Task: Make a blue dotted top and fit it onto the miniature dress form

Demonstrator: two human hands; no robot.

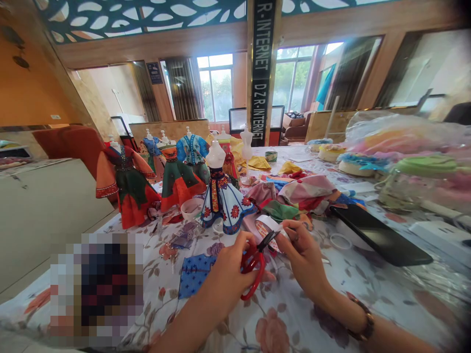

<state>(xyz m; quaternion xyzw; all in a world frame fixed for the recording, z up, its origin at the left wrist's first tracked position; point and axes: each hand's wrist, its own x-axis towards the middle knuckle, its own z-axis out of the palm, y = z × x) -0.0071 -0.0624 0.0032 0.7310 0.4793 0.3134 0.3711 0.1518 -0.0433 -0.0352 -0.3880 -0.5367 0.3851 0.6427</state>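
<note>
Red-handled scissors point(260, 278) are gripped in my left hand point(230, 269), with fingers through the loops and the dark blades pointing up to the right. My right hand point(305, 260) pinches a white roll of tape point(264, 224), which has reddish print on its inside. The blade tips are at the tape by my right fingertips; whether they are cutting I cannot tell. A blue patterned piece of cloth point(195, 275) lies flat on the table beside my left hand. Just beyond the hands stands a small dress form in a white and blue skirt point(228, 208).
Several dressed miniature forms, one in a red and green dress point(128, 184), stand at the back left. Crumpled fabric scraps point(305, 193) are heaped behind my right hand. A black phone point(380, 235), a jar with a green lid point(425, 166) and a power strip point(441, 238) are at right.
</note>
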